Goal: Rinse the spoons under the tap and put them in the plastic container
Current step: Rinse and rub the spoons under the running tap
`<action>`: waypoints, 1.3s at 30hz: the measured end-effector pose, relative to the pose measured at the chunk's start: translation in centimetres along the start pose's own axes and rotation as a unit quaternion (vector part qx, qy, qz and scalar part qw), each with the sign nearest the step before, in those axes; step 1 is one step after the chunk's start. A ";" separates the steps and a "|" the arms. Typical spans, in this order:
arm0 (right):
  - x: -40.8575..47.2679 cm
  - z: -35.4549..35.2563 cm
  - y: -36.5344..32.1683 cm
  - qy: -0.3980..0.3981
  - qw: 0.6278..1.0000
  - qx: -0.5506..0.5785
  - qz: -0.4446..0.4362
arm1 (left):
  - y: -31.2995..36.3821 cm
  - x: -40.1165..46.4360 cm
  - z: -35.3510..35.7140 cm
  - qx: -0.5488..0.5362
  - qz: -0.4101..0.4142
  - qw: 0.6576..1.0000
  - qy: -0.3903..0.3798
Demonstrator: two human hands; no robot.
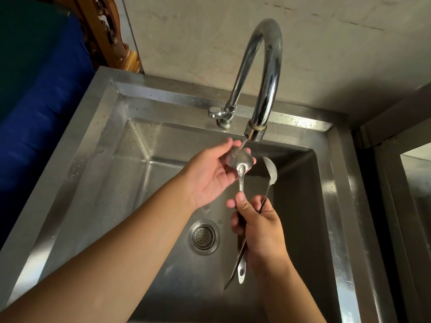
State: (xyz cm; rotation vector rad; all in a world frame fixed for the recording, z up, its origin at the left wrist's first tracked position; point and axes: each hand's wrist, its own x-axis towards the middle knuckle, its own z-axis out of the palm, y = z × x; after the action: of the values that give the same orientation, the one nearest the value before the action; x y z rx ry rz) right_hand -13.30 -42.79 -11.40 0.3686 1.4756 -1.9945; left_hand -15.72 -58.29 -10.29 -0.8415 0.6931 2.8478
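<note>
A curved chrome tap (261,73) runs a thin stream of water onto the bowl of a steel spoon (240,163). My left hand (210,173) cups that bowl from the left, fingers touching it. My right hand (258,227) grips the handles of two spoons over the steel sink (112,127). The second spoon (271,171) points up and right, its bowl beside the stream. Both handle ends stick out below my right fist. No plastic container is in view.
The drain strainer (204,237) lies in the sink floor left of my right hand. The tap's lever (215,112) sits at the back rim. A blue surface (39,101) borders the sink on the left, a steel counter (412,183) on the right.
</note>
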 end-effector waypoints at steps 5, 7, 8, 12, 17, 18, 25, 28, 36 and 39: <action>0.2 0.3 0.0 -0.026 0.999 0.023 0.018 | -0.5 -0.9 -0.9 0.114 0.035 0.991 -0.058; 0.1 0.5 0.0 -0.029 0.999 0.011 0.012 | -0.6 -1.0 -0.7 0.128 0.050 0.989 -0.047; 0.1 0.5 0.0 -0.026 1.000 0.000 0.005 | -0.7 -1.0 -0.6 0.127 0.060 0.989 -0.039; -0.1 0.6 0.4 -0.011 0.998 -0.060 -0.027 | -1.3 -0.4 -0.6 0.102 0.100 0.990 -0.002; -0.5 0.3 1.0 0.007 0.986 -0.159 -0.059 | -0.9 0.5 -0.2 0.083 0.054 0.993 0.071; -0.6 0.2 1.1 0.007 0.983 -0.173 -0.066 | -0.6 0.6 0.0 0.103 0.031 0.991 0.083; -0.9 0.2 0.5 -0.003 0.975 -0.207 -0.075 | 0.4 -0.1 -0.6 0.120 -0.041 0.986 0.112; -1.0 0.2 -0.1 -0.003 0.967 -0.245 -0.074 | 0.7 -0.8 -1.7 0.203 -0.031 0.970 0.131; -0.4 0.7 -1.7 -0.002 0.925 -0.372 -0.072 | 0.6 -4.7 -4.9 0.136 -0.019 0.990 0.045; 0.2 1.0 -2.1 -0.009 0.901 -0.426 -0.087 | 0.0 -5.7 -5.0 0.108 0.018 0.993 0.050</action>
State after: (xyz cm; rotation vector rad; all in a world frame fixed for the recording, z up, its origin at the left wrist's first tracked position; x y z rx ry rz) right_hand -14.65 -43.41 -9.55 -0.1654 2.2388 -1.2622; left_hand -8.44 -60.29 -10.96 -0.9480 1.0181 2.7105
